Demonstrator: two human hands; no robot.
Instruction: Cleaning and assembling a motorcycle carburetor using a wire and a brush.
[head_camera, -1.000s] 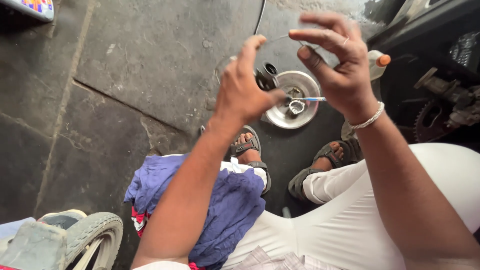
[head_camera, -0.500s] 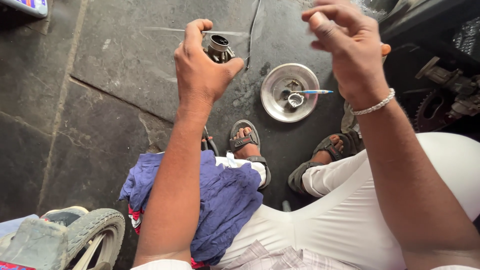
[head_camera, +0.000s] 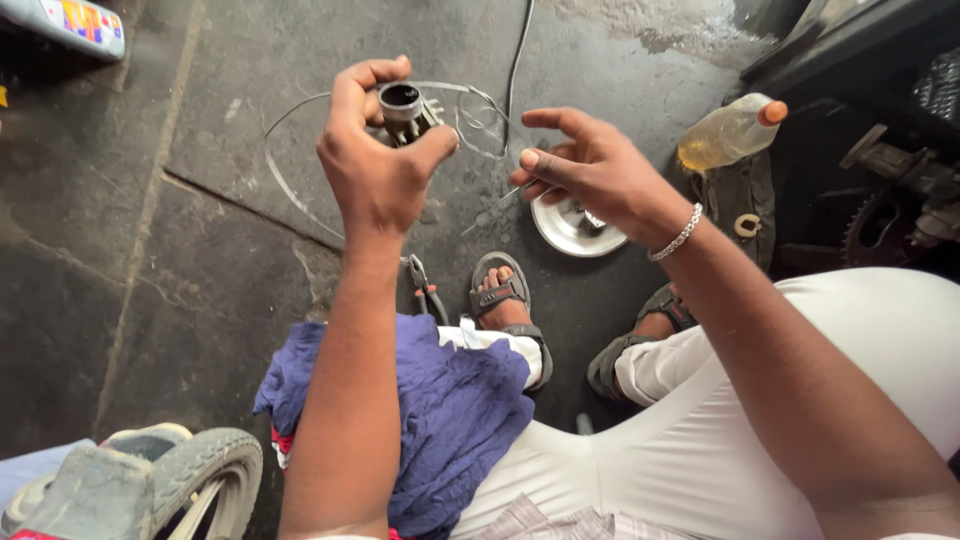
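My left hand (head_camera: 375, 165) is raised and grips a small dark metal cylinder part (head_camera: 405, 108) with an open round top. To its right, my right hand (head_camera: 590, 175) pinches a thin metal wire or pin (head_camera: 497, 203) between thumb and fingers, the other fingers spread. The wire points down-left toward the part without touching it. A silver bracelet (head_camera: 678, 235) circles my right wrist. A round metal dish (head_camera: 572, 226) with small parts lies on the stone floor, partly hidden behind my right hand.
A blue cloth (head_camera: 455, 410) lies over my left knee. Pliers (head_camera: 425, 292) rest on the floor by my sandalled foot (head_camera: 505, 300). A plastic bottle of yellowish liquid (head_camera: 728, 132) lies at right near a sprocket (head_camera: 880, 230). A tyre (head_camera: 200, 470) sits bottom left; loose cable (head_camera: 300, 190) loops on the floor.
My left hand has shifted right with the metal part still in its grip. My right hand has come down and left toward it, now covering part of the metal dish.
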